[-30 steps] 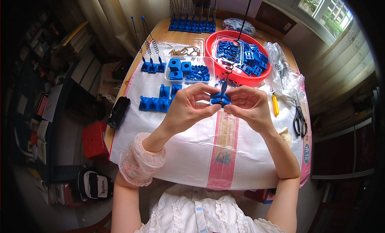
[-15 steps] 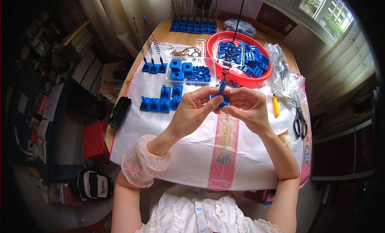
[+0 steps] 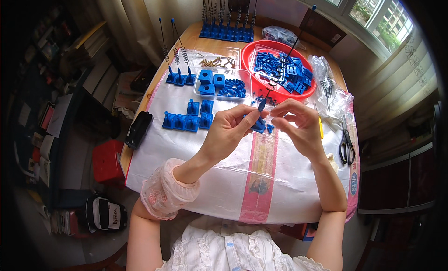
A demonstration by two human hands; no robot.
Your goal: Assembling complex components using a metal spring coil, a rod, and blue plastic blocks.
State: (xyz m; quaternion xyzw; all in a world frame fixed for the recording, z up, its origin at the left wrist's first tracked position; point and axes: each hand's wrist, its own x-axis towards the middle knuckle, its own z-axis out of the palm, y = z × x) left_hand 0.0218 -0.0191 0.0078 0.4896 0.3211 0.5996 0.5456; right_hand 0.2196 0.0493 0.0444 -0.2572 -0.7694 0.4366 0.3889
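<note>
Blue spring-stemmed base sits in the left hand, raised over the table a bit right of centre, with the spring and rod leaning up and right across the bins.

Biggest container is the red basin: loose blue bases heaped on its right side, plus a clear inner tray of slim blue stems on its left. Just beside it is a crinkled clear plastic bag with dark springs in it. Next down, the clear tub has blue square blocks with round holes on the left, small blue fittings on the right. Behind that, a shallow clear box holds a scatter of brass-coloured screws.

Pose-wise, both elbows are bent, forearms angling up and inward. Left thumb and fingers are pinched on the base and its stem. Right hand is just beside it, fingers curled, narrow gap between thumb and forefinger; can't tell whether those curled fingers hide anything.
</note>
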